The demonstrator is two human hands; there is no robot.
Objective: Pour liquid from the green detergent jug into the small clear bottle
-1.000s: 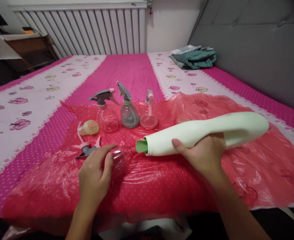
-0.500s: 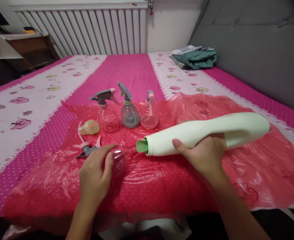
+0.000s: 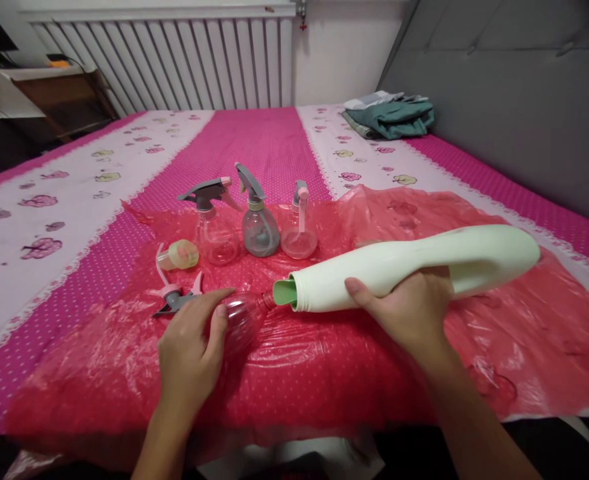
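Note:
My left hand (image 3: 191, 343) is wrapped round a clear spray bottle (image 3: 243, 321) without its sprayer head, tilted with its open neck toward the right. A large pale green bottle (image 3: 374, 270) lies nearly level in my right hand (image 3: 409, 307), which grips it by the handle, thumb along its side. Its green pouring spout (image 3: 285, 292) is at the clear bottle's neck; whether they touch I cannot tell. Left of the clear bottle lies a loose grey and pink sprayer head (image 3: 174, 299). Near it is a yellowish translucent cap (image 3: 183, 255) on its side.
Behind my hands stand a clear spray bottle (image 3: 217, 237), a grey one (image 3: 261, 230) and a small clear one (image 3: 299, 241). Red plastic sheeting (image 3: 299, 393) covers the front of the bed. Folded clothes (image 3: 391, 117) lie by the grey headboard (image 3: 514, 87).

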